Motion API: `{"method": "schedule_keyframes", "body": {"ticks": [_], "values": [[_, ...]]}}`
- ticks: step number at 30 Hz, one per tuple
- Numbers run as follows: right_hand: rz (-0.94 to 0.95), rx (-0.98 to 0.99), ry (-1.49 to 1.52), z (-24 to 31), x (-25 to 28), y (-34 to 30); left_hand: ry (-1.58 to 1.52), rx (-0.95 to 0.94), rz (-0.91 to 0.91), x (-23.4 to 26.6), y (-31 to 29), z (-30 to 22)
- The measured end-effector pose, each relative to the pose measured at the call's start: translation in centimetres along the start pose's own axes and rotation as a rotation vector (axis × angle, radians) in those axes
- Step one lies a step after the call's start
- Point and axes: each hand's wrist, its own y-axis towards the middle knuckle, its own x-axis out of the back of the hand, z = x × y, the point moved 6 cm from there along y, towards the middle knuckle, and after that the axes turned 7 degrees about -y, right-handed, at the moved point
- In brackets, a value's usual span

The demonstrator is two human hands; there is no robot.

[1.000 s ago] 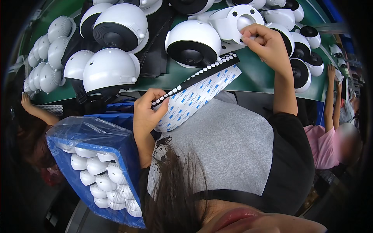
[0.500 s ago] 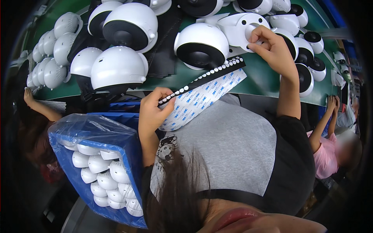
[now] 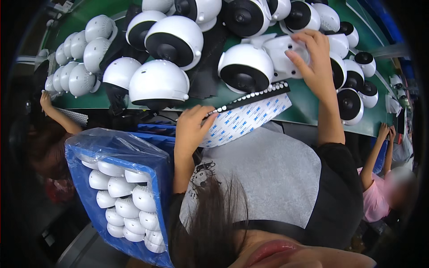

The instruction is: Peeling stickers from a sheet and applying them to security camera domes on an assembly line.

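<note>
Along the near edge of the green tabletop (image 3: 308, 111), one adhesive sheet (image 3: 250, 118) slopes up to the right, showing white paper backing with blue print; a black strip (image 3: 250, 99) on its upper edge carries a single row of a dozen or more small white discs. The left hand (image 3: 192, 127) pinches its lower left end between thumb and fingers. The right hand (image 3: 318, 62) lies against one white camera base (image 3: 283, 64), fingers spread and thumb apart; whether they grasp anything cannot be told. At least two round black spots mark that base.

Just left of it sits one dome camera (image 3: 246, 58), glossy white plastic, rounded, with a black face. About nine ribbed white housings (image 3: 98, 27) stand at the upper left. Below, one blue crate (image 3: 80, 178), wrapped in crinkled clear plastic film (image 3: 116, 137), holds at least a dozen smooth white domes (image 3: 127, 208).
</note>
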Motion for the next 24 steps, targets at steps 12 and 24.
{"method": "schedule_keyframes", "body": {"ticks": [12, 24], "values": [[0.758, -0.221, 0.03, 0.5, -2.7, -2.4, -0.132, 0.048, 0.028, -1.1, 0.5, 0.9], [0.839, -0.179, 0.552, -1.3, 4.1, 3.6, -0.158, 0.032, 0.077, -0.8, 1.0, 1.9]]}}
